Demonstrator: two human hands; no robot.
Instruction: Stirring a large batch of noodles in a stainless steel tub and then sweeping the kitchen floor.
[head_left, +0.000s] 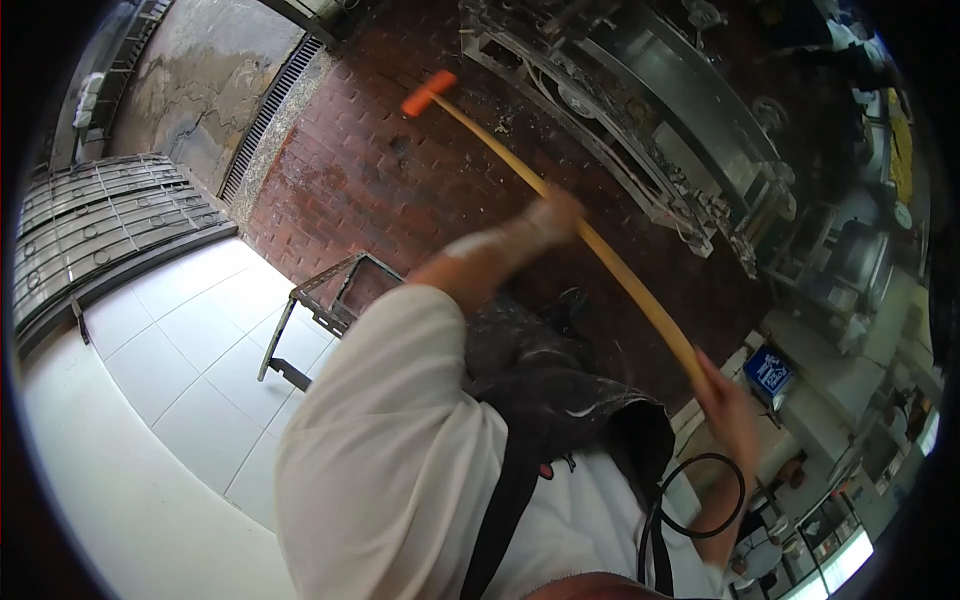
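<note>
A long wooden pole (630, 281) runs diagonally in front of me, with a short orange crosswise head (429, 94) at its far end, over a red brick floor (360, 180). The picture does not settle whether it is a broom or another floor tool. My left hand (556, 217), blurred, is closed around the middle of the pole. Near the pole's close end, my right hand (716, 394) grips it, lower and to the right. A dark apron (555, 382) with pale smudges covers my front. Below my right hand hangs a black cord loop (703, 495).
A large metal machine (637, 97) stands beyond the pole. At left are a metal frame (330, 307), white tiles (180, 337) and a barred gate (112, 217). A drain grate (274, 112) borders the bricks. A blue container (769, 371) is at right. Another person (757, 553) appears low right.
</note>
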